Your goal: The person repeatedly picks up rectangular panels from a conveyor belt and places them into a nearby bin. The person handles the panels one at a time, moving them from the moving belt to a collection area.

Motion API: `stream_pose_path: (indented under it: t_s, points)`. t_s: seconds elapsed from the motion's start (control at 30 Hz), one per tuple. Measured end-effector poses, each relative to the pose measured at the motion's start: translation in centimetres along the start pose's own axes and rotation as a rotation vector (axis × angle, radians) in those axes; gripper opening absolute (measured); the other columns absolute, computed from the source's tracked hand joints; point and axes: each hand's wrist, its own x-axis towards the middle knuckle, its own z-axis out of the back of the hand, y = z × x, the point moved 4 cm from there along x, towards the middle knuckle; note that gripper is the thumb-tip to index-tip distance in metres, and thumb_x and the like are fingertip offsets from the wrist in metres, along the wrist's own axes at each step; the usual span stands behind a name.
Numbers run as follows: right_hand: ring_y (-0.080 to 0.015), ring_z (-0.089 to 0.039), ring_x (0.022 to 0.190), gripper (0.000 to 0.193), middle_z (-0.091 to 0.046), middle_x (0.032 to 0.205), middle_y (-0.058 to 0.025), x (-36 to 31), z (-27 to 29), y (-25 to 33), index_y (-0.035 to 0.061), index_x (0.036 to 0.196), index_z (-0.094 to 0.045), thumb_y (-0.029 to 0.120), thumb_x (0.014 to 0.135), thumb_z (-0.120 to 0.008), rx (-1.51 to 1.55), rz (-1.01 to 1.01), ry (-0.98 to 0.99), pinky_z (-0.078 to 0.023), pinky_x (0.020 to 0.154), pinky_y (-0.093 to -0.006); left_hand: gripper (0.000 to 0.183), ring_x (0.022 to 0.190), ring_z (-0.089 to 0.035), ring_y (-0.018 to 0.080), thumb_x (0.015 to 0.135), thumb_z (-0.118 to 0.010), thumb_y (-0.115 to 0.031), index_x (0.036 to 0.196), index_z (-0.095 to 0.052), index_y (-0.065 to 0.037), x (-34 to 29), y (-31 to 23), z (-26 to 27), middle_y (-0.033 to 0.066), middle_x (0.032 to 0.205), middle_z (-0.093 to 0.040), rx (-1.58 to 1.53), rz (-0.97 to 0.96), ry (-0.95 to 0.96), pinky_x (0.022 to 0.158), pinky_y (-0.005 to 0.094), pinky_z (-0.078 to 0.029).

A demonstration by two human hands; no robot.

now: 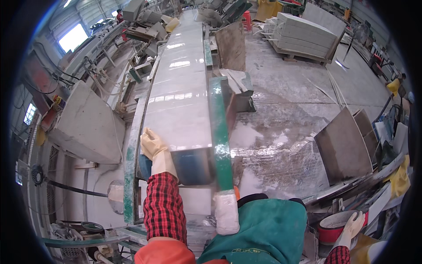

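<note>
We see the glossy pale slab (178, 116) lying on the conveyor, its near end above the blue roller (191, 167). We judge it heavy, stiff, slippery and brittle at its corners, best held by both side edges. Its long axis runs away from us, the near end facing us. Our left hand's (154, 148) fingers curl at its left corner; we cannot tell whether they grip. Our right hand's (353, 227) fingers extend loosely beside the red bucket (327, 236).

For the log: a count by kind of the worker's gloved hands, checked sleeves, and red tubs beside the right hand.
Gloved hands: 2 (left hand, right hand)
Checked sleeves: 2
Red tub: 1
Total: 5
</note>
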Motion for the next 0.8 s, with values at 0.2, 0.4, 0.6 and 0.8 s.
stream_pose_path:
  t_s: [0.2, 0.4, 0.6, 0.8]
  points:
    - [-0.0357, -0.044, 0.135, 0.045, -0.048, 0.145, -0.0219, -1.2, 0.4, 0.1, 0.0025, 0.135, -0.055, 0.031, 0.1, -0.051, -0.018, -0.019, -0.018, -0.032, 0.116, -0.0423, 0.019, 0.095, -0.068, 0.0329, 0.094, -0.061, -0.019, 0.1, -0.069, -0.004, 0.1, -1.6, 0.4, 0.0145, 0.102, -0.072, 0.118, 0.029, 0.084, 0.085, 0.042, -0.053]
    - [-0.0364, -0.044, 0.135, 0.046, -0.049, 0.145, -0.0219, -1.7, 0.5, 0.9, 0.0031, 0.135, -0.056, 0.033, 0.101, -0.051, -0.056, 0.002, -0.047, -0.031, 0.116, -0.0432, 0.02, 0.097, -0.069, 0.0297, 0.095, -0.058, -0.018, 0.103, -0.069, -0.004, 0.9, -0.1, -0.3, 0.0135, 0.104, -0.073, 0.044, 0.107, 0.12, 0.086, 0.0389, -0.054]
    - [-0.0371, -0.044, 0.134, 0.045, -0.049, 0.145, -0.0213, -2.6, 0.6, 1.2, 0.0042, 0.134, -0.057, 0.034, 0.1, -0.052, -0.094, 0.011, -0.07, -0.031, 0.116, -0.0449, 0.021, 0.097, -0.07, 0.0283, 0.095, -0.057, -0.018, 0.104, -0.07, -0.004, 1.0, -0.1, -0.7, 0.0133, 0.103, -0.073, 0.076, 0.103, 0.131, 0.085, 0.0372, -0.054]
    - [-0.0376, -0.047, 0.132, 0.044, -0.051, 0.142, -0.0219, -3.4, 0.5, 1.3, 0.0046, 0.132, -0.059, 0.034, 0.098, -0.055, -0.132, 0.031, -0.129, -0.034, 0.113, -0.0459, 0.024, 0.098, -0.07, 0.028, 0.096, -0.056, -0.019, 0.108, -0.069, -0.003, 1.2, -0.5, -0.8, 0.014, 0.103, -0.073, 0.035, 0.126, 0.174, 0.087, 0.0367, -0.054]
